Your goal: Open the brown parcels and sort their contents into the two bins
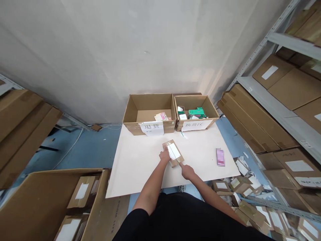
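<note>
A small brown cardboard parcel (pixel 173 153) with a white label lies on the white table (pixel 140 160). My left hand (pixel 165 156) rests against the parcel's left side, fingers curled on its edge. My right hand (pixel 187 170) is at the parcel's near right corner, closed in a pinch around a thin tool whose tip touches the parcel; I cannot make out what the tool is. A pink, blurred flat item (pixel 220 157) lies on the table to the right, apart from both hands.
Two open cartons with paper labels stand at the table's far edge: the left carton (pixel 130 113) holds a few items, the right carton (pixel 208 107) holds green and white boxes. A large carton of parcels (pixel 37 201) is at left. Shelves (pixel 276 110) and loose parcels (pixel 250 194) are at right.
</note>
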A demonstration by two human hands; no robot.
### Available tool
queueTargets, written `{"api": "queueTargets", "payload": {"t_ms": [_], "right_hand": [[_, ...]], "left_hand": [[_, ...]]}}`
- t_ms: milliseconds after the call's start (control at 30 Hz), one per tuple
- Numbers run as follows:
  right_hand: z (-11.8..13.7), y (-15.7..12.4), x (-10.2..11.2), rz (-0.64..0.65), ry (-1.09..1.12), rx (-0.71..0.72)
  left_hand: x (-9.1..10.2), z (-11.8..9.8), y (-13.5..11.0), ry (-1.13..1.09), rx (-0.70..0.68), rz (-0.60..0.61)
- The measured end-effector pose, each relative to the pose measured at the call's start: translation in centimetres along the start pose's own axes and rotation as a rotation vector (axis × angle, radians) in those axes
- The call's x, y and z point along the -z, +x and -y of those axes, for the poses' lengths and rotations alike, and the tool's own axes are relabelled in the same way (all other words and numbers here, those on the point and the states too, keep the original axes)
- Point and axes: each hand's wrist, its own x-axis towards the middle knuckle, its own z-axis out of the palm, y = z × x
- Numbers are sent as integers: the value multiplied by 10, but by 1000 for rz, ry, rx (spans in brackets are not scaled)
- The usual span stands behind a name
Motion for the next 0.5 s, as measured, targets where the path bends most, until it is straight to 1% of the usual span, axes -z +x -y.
{"api": "queueTargets", "payload": {"t_ms": [100, 200, 267, 367, 433, 500], "right_hand": [[-11, -4, 0, 5, -12, 13], [-33, -10, -12, -79, 102, -4], [-51, -14, -24, -136, 224, -29], [-76, -14, -35, -178, 477, -79], [-91, -12, -37, -199, 621, -104], [-106, -8, -34, -235, 705, -111]], "left_hand": [[3, 3, -3, -7, -15, -18], [1, 2, -6, -8, -20, -45], [-4, -4, -10, -15, 1, -71], [-21, -24, -20, -24, 60, -102], [-32, -42, -28, -26, 104, -109], [-39, -60, -35, -12, 122, -95]]}}
